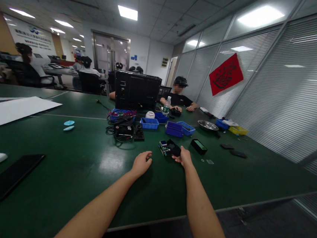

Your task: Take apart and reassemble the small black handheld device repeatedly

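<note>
Right hand [183, 157] grips a black casing [174, 148] beside a circuit board [164, 148]; left hand [142, 163] is half-open (fingers curled).

Looks like an open-plan office, to go by the black chairs [88, 83], lettered wall [31, 43], ceiling light panels [127, 12] and long blinds [304, 92]. Has an electronics-bench side too, with cables [120, 141] and a circuit board [163, 148] on the green table [91, 180].
</note>
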### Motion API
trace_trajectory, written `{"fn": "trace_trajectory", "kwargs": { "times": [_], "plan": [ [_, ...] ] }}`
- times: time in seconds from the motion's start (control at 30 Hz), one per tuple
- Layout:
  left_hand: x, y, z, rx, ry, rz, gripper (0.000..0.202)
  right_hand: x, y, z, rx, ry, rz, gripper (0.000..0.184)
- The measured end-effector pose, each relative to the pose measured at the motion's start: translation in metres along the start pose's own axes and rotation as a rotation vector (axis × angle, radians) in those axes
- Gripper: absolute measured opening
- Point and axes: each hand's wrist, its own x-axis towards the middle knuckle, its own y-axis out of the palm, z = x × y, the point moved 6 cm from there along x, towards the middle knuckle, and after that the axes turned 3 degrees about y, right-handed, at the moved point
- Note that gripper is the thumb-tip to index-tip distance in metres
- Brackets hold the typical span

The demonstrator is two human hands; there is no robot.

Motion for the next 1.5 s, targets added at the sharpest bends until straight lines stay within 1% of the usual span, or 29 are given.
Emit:
{"fn": "trace_trajectory", "kwargs": {
  "times": [0.03, 0.07, 0.13, 0.2, 0.23, 0.27, 0.33, 0.43, 0.47, 0.5, 0.53, 0.6, 0.63, 0.67, 0.7, 0.73, 0.77, 0.83, 0.9, 0.97, 1.03, 1.1, 1.13, 1.17, 1.23, 1.3, 1.33, 1.4, 1.5],
  "plan": [
    [0.000, 0.000, 0.000, -0.003, 0.007, -0.004, 0.039, -0.001, -0.002, 0.002, -0.122, -0.030, -0.008, 0.045],
    [0.001, 0.001, 0.000, -0.006, 0.015, -0.007, 0.039, -0.003, -0.006, 0.006, -0.263, -0.072, -0.044, 0.048],
    [0.001, 0.001, 0.000, -0.011, 0.021, -0.008, 0.038, -0.010, -0.015, 0.016, -0.543, -0.169, -0.183, 0.052],
    [0.001, 0.001, 0.000, -0.015, 0.019, -0.003, 0.038, -0.018, -0.020, 0.026, -0.725, -0.251, -0.315, 0.054],
    [0.001, 0.001, 0.000, -0.016, 0.015, 0.000, 0.038, -0.022, -0.020, 0.030, -0.768, -0.288, -0.350, 0.055],
    [0.000, 0.000, 0.000, -0.016, 0.012, 0.003, 0.038, -0.024, -0.019, 0.033, -0.787, -0.320, -0.356, 0.055],
    [0.000, 0.000, -0.001, -0.011, 0.012, 0.005, 0.038, -0.026, -0.014, 0.034, -0.804, -0.346, -0.316, 0.052],
    [-0.001, -0.002, -0.002, 0.002, 0.011, 0.002, 0.037, -0.023, -0.011, 0.029, -0.822, -0.292, -0.261, 0.040],
    [-0.001, -0.002, -0.002, 0.002, 0.010, 0.002, 0.037, -0.021, -0.013, 0.027, -0.811, -0.278, -0.271, 0.035],
    [-0.001, -0.002, -0.003, 0.000, 0.009, 0.002, 0.037, -0.021, -0.017, 0.028, -0.780, -0.285, -0.308, 0.032],
    [-0.001, -0.002, -0.003, -0.007, 0.009, 0.002, 0.037, -0.023, -0.021, 0.030, -0.723, -0.322, -0.362, 0.031],
    [-0.001, -0.002, -0.003, -0.029, 0.003, -0.007, 0.037, -0.030, -0.026, 0.037, -0.541, -0.462, -0.459, 0.032],
    [-0.001, -0.002, -0.004, -0.046, -0.001, -0.022, 0.039, -0.034, -0.025, 0.041, -0.430, -0.540, -0.462, 0.033],
    [-0.001, -0.004, -0.004, -0.060, -0.003, -0.050, 0.042, -0.039, -0.021, 0.043, -0.326, -0.606, -0.420, 0.034],
    [-0.001, -0.007, -0.005, -0.072, 0.000, -0.092, 0.047, -0.043, -0.014, 0.046, -0.243, -0.660, -0.341, 0.035],
    [-0.002, -0.012, -0.006, -0.080, 0.008, -0.149, 0.052, -0.047, -0.003, 0.047, -0.189, -0.693, -0.238, 0.035],
    [-0.003, -0.018, -0.008, -0.085, 0.022, -0.213, 0.057, -0.053, 0.008, 0.049, -0.181, -0.734, -0.142, 0.032],
    [-0.005, -0.029, -0.010, -0.090, 0.058, -0.331, 0.062, -0.068, 0.029, 0.052, -0.262, -0.846, -0.025, 0.024],
    [-0.005, -0.036, -0.010, -0.086, 0.087, -0.374, 0.060, -0.080, 0.044, 0.052, -0.409, -0.917, 0.032, 0.019],
    [-0.002, -0.035, -0.008, -0.063, 0.096, -0.330, 0.056, -0.087, 0.052, 0.050, -0.565, -0.944, 0.052, 0.015],
    [0.002, -0.029, -0.005, -0.035, 0.089, -0.251, 0.055, -0.090, 0.055, 0.049, -0.683, -0.962, 0.065, 0.013],
    [0.004, -0.022, -0.002, -0.011, 0.088, -0.181, 0.055, -0.090, 0.052, 0.050, -0.734, -0.978, 0.072, 0.016],
    [0.005, -0.020, -0.002, 0.000, 0.086, -0.157, 0.055, -0.088, 0.049, 0.050, -0.730, -0.967, 0.054, 0.021],
    [0.006, -0.018, -0.001, 0.010, 0.082, -0.137, 0.055, -0.084, 0.043, 0.051, -0.712, -0.938, 0.011, 0.026],
    [0.006, -0.016, -0.001, 0.025, 0.061, -0.103, 0.056, -0.074, 0.029, 0.052, -0.656, -0.848, -0.134, 0.034],
    [0.005, -0.015, -0.002, 0.037, 0.037, -0.072, 0.056, -0.065, 0.019, 0.050, -0.616, -0.781, -0.255, 0.033],
    [0.004, -0.015, -0.004, 0.042, 0.039, -0.055, 0.056, -0.062, 0.018, 0.049, -0.615, -0.771, -0.274, 0.030],
    [0.003, -0.014, -0.010, 0.051, 0.077, -0.013, 0.056, -0.055, 0.023, 0.044, -0.649, -0.778, -0.231, 0.025],
    [0.000, -0.012, -0.019, 0.071, 0.151, 0.049, 0.048, -0.046, 0.035, 0.035, -0.702, -0.749, -0.122, 0.037]
  ]
}}
